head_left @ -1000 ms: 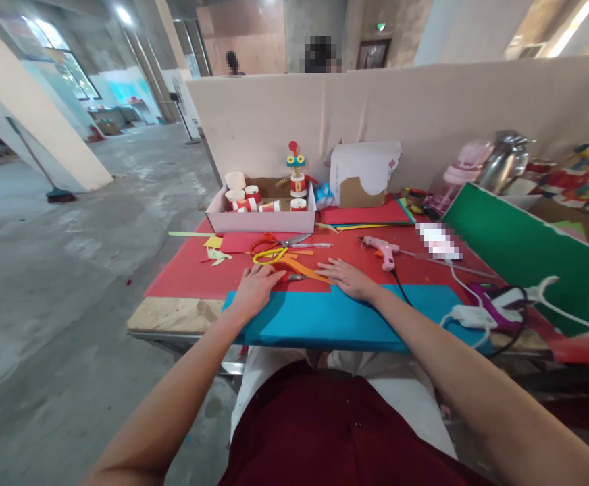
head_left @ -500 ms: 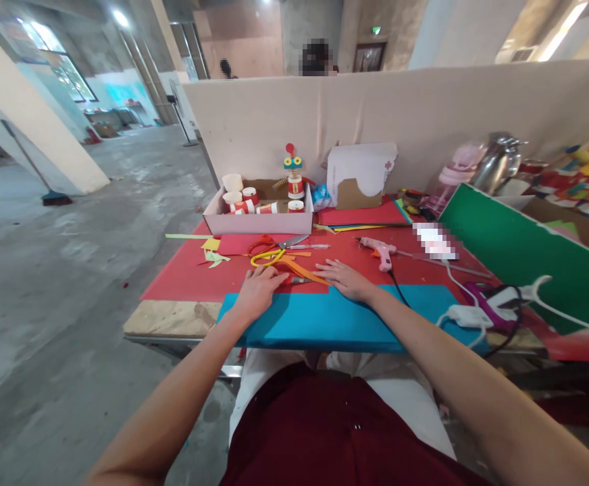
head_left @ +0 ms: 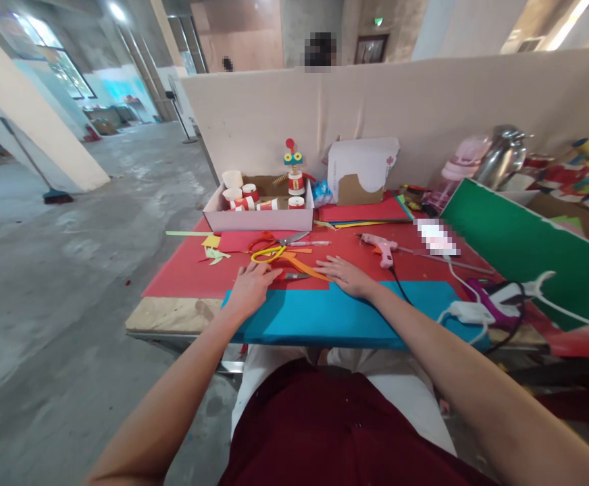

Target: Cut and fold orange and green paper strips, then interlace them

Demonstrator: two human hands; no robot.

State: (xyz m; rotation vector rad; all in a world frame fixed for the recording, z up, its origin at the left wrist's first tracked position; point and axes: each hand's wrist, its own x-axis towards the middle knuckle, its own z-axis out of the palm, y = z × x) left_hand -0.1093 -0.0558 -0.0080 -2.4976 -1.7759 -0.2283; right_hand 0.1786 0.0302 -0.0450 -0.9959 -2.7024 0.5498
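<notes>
My left hand (head_left: 252,289) is low on the red paper by the front edge of the blue sheet (head_left: 294,316). Its thumb and fingers are closed at the red handle of a utility knife (head_left: 296,276), whose grey end points right; part of the handle is hidden. My right hand (head_left: 346,275) lies flat with fingers stretched out, its fingertips at the right end of the orange paper strips (head_left: 302,266). Just beyond my left hand are scissors with yellow handles (head_left: 269,254) and another pair with red handles (head_left: 261,241). A clear pen (head_left: 315,243) lies beside them.
A pink glue gun (head_left: 383,248) rests right of my right hand, its black cord trailing forward. Behind stands a box (head_left: 259,221) with paper cups and a cup figure. A power strip (head_left: 500,310) with white cables and a leaning green board (head_left: 532,260) are at right. Paper scraps (head_left: 214,254) lie left.
My left hand has slid a little left, and the utility knife has shifted slightly left with it. My right hand stays flat in about the same place.
</notes>
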